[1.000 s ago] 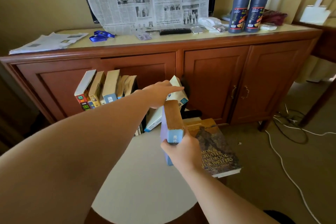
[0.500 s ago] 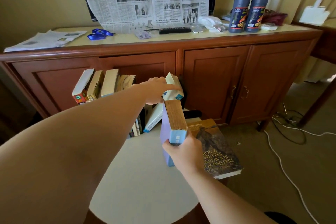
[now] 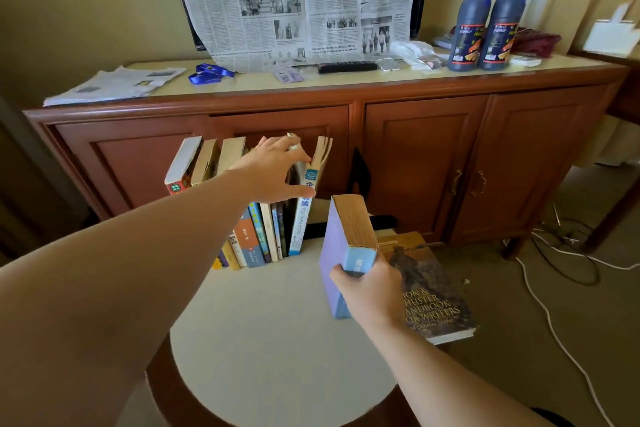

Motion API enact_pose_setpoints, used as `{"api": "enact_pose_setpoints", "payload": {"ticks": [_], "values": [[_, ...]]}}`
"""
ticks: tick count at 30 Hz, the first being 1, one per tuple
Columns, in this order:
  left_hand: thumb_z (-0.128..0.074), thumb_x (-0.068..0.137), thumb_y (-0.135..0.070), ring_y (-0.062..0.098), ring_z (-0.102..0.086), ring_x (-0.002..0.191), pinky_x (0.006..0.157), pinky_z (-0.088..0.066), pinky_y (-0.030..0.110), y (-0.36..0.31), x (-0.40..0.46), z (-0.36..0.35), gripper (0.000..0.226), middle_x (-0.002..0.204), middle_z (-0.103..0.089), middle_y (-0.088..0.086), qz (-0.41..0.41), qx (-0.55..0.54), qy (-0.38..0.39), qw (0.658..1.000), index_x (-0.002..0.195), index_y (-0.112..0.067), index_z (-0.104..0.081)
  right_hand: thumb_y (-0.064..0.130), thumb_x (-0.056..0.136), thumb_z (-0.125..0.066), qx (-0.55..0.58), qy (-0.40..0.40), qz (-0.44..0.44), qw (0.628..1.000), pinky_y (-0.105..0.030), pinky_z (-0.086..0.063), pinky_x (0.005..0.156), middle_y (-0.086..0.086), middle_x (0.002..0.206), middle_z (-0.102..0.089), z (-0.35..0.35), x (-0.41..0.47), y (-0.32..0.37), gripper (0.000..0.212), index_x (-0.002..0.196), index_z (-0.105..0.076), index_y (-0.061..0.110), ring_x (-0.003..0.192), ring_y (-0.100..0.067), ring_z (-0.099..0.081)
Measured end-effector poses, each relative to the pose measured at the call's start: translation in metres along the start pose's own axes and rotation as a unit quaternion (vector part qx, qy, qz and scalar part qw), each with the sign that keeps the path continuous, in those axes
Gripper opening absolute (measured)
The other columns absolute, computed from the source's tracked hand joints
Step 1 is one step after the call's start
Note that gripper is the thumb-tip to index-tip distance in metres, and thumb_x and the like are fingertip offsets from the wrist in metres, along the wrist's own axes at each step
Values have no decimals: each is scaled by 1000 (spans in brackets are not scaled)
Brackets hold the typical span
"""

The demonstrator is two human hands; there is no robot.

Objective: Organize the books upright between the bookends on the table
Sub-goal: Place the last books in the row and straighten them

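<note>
Nearest the camera, the right hand (image 3: 369, 282) holds a thick purple book (image 3: 341, 253) upright over the round counter (image 3: 277, 329). Its grip is curled round the lower end of the blue spine, fingers on the purple cover. The yellowed page block faces up and away. Held by the spine end like this, the book seems ready to slide straight into the row, standing as the others stand. It is apart from the row, just to the right of it.

Beside that hand a large paperback handbook (image 3: 429, 291) lies flat, one corner overhanging the counter edge. It looks to be waiting its turn.

Further out, the left hand (image 3: 273, 172) reaches to the row of books (image 3: 263, 236). Its grip is spread, the thumb low against the spine of the last white and blue book (image 3: 302, 218), the fingers over its top. The likely reason is to keep the row from toppling right, so a gap stays free for the purple one. That last book has pages fanned open at the top. The standing books lean a little left. Their spines are mixed: orange, blue, cream, white.

Right of the row stands a black bookend (image 3: 360, 173), its foot running along the counter toward the books. The open space between it and the last book is where the purple book would fit. The left bookend is hidden.

Behind everything is a wooden cabinet (image 3: 415, 163), with a newspaper (image 3: 298, 0) hanging above it and two dark bottles (image 3: 488, 17) on top.
</note>
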State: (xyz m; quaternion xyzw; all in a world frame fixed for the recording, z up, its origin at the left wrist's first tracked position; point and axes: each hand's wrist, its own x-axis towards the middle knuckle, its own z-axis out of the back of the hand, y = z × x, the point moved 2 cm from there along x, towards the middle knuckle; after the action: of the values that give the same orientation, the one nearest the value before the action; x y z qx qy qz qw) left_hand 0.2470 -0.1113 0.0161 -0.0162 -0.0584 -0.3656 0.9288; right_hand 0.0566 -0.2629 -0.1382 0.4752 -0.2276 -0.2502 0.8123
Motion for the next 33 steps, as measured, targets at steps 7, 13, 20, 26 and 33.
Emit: {"api": "enact_pose_setpoints", "payload": {"ticks": [7, 13, 20, 26, 33], "values": [[-74, 91, -52, 25, -53, 124, 123, -31, 53, 25, -24, 6, 73, 130, -62, 2, 12, -4, -1, 1000, 149, -27, -39, 25, 73, -82, 29, -17, 9, 999, -22, -39, 49, 9, 67, -63, -9, 23, 25, 21, 79, -63, 18, 63, -19, -63], [-70, 94, -53, 21, -14, 160, 129, -14, 44, 32, -34, -3, 81, 170, -29, -1, 0, 8, -11, 1000, 162, -31, -33, 24, 85, -81, 57, 52, 68, 995, -10, -40, 54, 12, 83, -59, -34, 65, 83, 29, 104, -59, 22, 75, -11, -63], [-79, 87, -49, 20, -49, 133, 106, -48, 38, 33, -35, -5, 77, 141, -55, -3, 23, -43, -27, 998, 151, -28, -42, 28, 83, -85, 1, 260, 77, 963, -20, -50, 77, 20, 102, -62, -82, 92, 77, 66, 137, -48, 27, 96, -2, -63], [-74, 92, -50, 22, -43, 141, 99, -52, 38, 28, -34, -8, 82, 158, -41, -3, 23, -33, -27, 999, 159, -50, -25, 13, 92, -75, -39, 277, 60, 958, -33, -55, 90, 7, 117, -58, -93, 98, 68, 76, 148, -25, 22, 117, -18, -64], [-66, 93, -63, 35, -27, 152, 122, -31, 48, -6, -40, -15, 69, 165, -23, 12, 20, 116, 1, 993, 155, -46, -42, 15, 93, -75, -83, 278, 59, 955, -31, -52, 88, 2, 127, -51, -88, 94, 64, 82, 154, -20, 24, 122, -21, -58]]}}
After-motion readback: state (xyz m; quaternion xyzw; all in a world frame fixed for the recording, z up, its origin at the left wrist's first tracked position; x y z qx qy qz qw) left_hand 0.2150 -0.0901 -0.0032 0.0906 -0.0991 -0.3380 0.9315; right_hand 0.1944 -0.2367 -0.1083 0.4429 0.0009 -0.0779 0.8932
